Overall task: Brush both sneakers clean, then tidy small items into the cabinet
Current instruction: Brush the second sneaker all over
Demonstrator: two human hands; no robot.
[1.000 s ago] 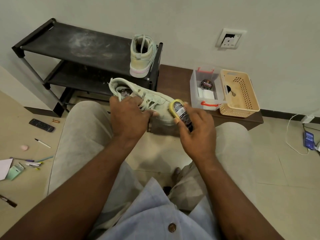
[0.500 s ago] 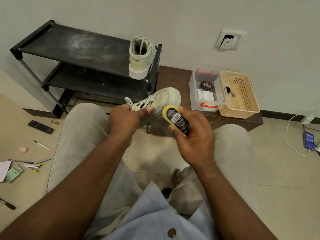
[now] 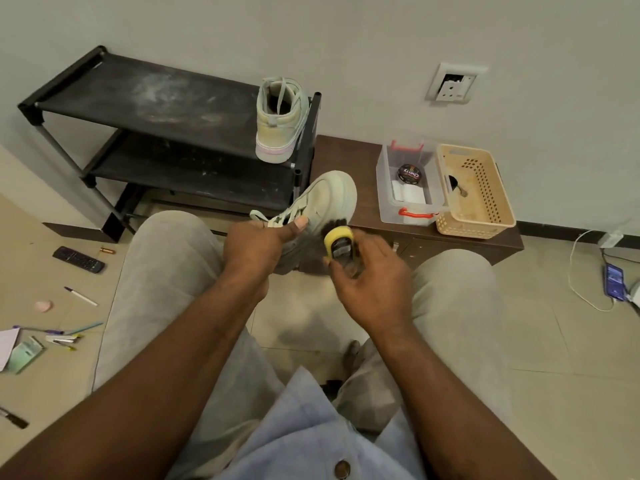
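1. Pale tiled floor (image 3: 554, 341) open between the knees; remote (image 3: 79, 259) and pen (image 3: 81, 296) off left, phone (image 3: 614, 280) on its cable far right.
2. Ahead, black shoe rack (image 3: 156, 98) against the wall, second sneaker (image 3: 278, 126) upright at its top shelf's right end, beside the low brown cabinet (image 3: 346, 161) bearing a clear box (image 3: 386, 188) and beige basket (image 3: 474, 188).
3. Left hand (image 3: 256, 244) clamped on the held sneaker (image 3: 329, 195) at the laces, toe tilted up before the cabinet edge.
4. Right hand (image 3: 374, 282) wrapped round the yellow-headed brush (image 3: 337, 239), bristles touching the held sneaker's side.
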